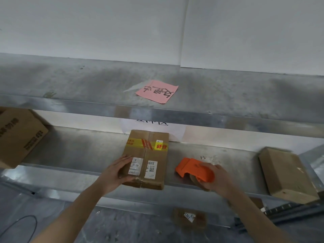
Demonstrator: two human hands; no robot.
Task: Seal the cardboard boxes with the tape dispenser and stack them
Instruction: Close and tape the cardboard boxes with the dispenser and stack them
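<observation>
A small cardboard box [154,155] with a yellow and red tape band and white labels lies on the lower metal shelf [78,148]. My left hand [116,170] grips its near left corner, fingers on top and thumb at the front. To the right, my right hand [216,178] holds an orange tape dispenser [194,170] with a brown tape roll just above the shelf. A second plain cardboard box [285,174] lies at the shelf's right end.
A large printed carton [19,135] stands at the shelf's left end. An upper metal shelf [228,95] carries a pink note [157,92]. A small brown piece with a white label [189,217] lies on the floor below, and a black cable [22,223] curls at the lower left.
</observation>
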